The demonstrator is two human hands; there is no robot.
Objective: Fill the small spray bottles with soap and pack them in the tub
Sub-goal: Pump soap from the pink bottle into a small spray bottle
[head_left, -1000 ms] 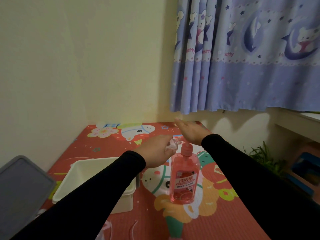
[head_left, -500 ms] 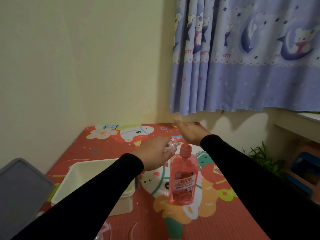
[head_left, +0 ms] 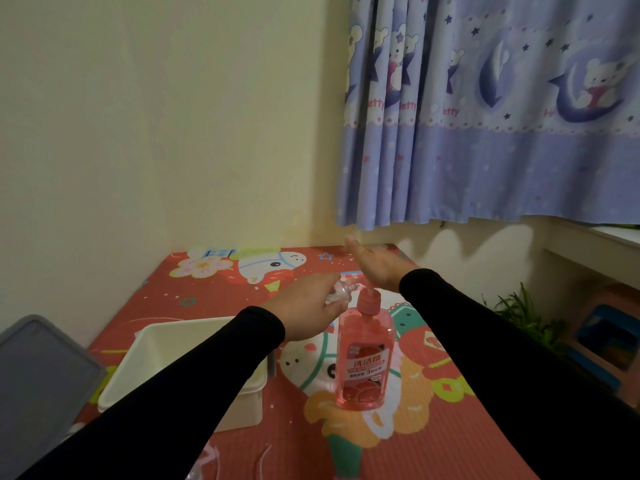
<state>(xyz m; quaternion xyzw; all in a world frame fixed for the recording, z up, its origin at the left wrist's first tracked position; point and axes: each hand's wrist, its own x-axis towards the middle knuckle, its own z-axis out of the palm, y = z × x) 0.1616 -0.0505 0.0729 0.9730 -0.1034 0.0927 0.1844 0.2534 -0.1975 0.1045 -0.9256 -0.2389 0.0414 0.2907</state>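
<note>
The left hand (head_left: 306, 311) pinches a small clear spray bottle (head_left: 341, 292) just left of the soap bottle's pump (head_left: 367, 302); the right hand (head_left: 375, 268), spread flat (fingers together), hovers just beyond the pump. The upright soap bottle (head_left: 364, 362) stands right of the white tub (head_left: 166, 355).

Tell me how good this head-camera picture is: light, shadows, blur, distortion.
Head view: dim, warm indoor light, no glare; the curtain casts scalloped shadows on the wall below its hem. Wide-angle bend shows at the edges, where the sleeves loom large. The soap bottle label reads fairly sharp, while the small clear bottle in the left hand is soft and hard to make out; the open right hand is slightly blurred.
</note>
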